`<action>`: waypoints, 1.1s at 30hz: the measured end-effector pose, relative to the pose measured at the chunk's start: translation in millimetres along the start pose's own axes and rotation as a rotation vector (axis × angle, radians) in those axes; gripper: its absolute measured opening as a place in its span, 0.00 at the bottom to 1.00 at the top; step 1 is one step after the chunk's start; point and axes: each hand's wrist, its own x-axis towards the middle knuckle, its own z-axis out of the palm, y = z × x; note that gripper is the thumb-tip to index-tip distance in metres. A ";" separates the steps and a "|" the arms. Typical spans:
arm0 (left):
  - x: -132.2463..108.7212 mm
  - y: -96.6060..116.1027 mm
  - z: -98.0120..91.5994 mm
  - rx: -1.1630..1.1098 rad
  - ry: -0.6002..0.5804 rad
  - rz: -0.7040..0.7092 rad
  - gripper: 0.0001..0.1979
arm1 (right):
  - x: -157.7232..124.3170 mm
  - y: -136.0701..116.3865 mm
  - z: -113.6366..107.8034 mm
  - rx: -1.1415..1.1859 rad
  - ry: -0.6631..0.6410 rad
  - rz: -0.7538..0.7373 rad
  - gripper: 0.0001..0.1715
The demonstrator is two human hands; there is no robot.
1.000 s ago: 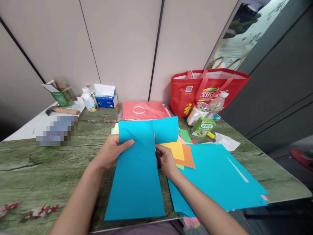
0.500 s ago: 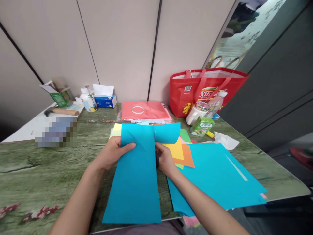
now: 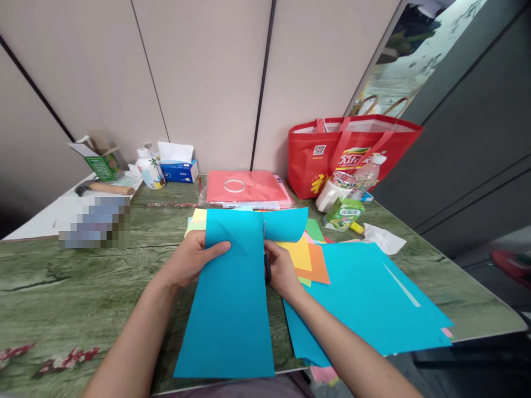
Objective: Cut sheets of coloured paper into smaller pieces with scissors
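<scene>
My left hand (image 3: pixel 199 255) grips the left edge of a blue sheet of paper (image 3: pixel 232 309), thumb on top and fingers hidden underneath. In my right hand (image 3: pixel 280 266) is a pair of scissors (image 3: pixel 267 269) with dark handles, partly hidden by the hand and the paper. Their blades sit in a cut along the sheet's right side. Above my right hand, the part-cut blue strip (image 3: pixel 286 225) curls off to the right, joined to the sheet near the top.
More blue sheets (image 3: pixel 365 298) lie to the right, beside orange and yellow paper (image 3: pixel 317 262). Farther back are a red paper pack (image 3: pixel 253 190), a red bag (image 3: pixel 307 166), a green drink carton (image 3: pixel 344 214) and a tissue box (image 3: pixel 180 171). A hammer (image 3: pixel 105 188) lies at left.
The blue strip's free end has shifted very slightly to the right. Both hands keep nearly the same position and grip.
</scene>
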 end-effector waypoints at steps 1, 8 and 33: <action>-0.2 0.2 0.2 -0.001 0.000 -0.004 0.13 | 0.0 -0.5 0.0 0.000 -0.001 0.002 0.11; -0.6 1.4 0.3 -0.009 0.001 0.000 0.14 | -0.2 -2.6 0.3 0.007 0.000 0.030 0.10; -1.6 1.6 0.5 -0.010 0.003 0.002 0.13 | 0.8 -6.7 0.3 0.013 0.008 0.034 0.08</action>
